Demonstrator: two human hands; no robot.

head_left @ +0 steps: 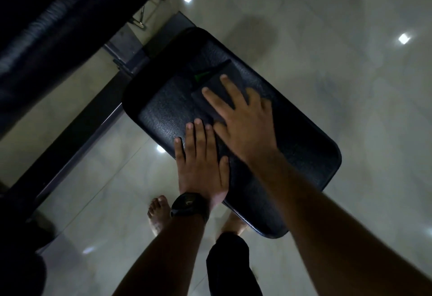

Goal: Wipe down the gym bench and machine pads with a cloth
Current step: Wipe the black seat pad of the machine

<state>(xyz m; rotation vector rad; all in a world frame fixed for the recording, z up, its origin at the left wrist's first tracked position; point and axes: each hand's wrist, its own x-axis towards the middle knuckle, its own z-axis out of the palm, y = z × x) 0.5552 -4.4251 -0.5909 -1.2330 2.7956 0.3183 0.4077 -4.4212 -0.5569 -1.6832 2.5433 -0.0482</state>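
A person stands over a black pad [292, 155] that sits low above the shiny tiled floor [327, 61]. The room is quite dark. A dark cloth [222, 70] lies on top of the pad, near the far end and a bit to the left side. It has a small green mark [201, 77] on it, but it is too dim to tell what the mark is. The right hand [243, 127] lies flat on the cloth and presses down on it. Its fingers [217, 104] are straight and spread wide apart, and they do not curl round the cloth. This hand looks a little blurry. The left hand [201, 169] lies flat on the bare pad, close to the near left edge and just beside the right hand. Its fingers [198, 139] are straight and close together, and they hold nothing. There is a dark watch [190, 206] on the left wrist. Down below the arms, a bare foot [159, 214] stands on the floor, and the other foot is partly hidden under the pad. A dark trouser leg [231, 260] shows between the arms. At the top left there is a much bigger black pad [46, 26], close to the camera. A grey metal frame [126, 61] sits between the two pads, and a long dark bar [70, 143] runs along the floor on the left.
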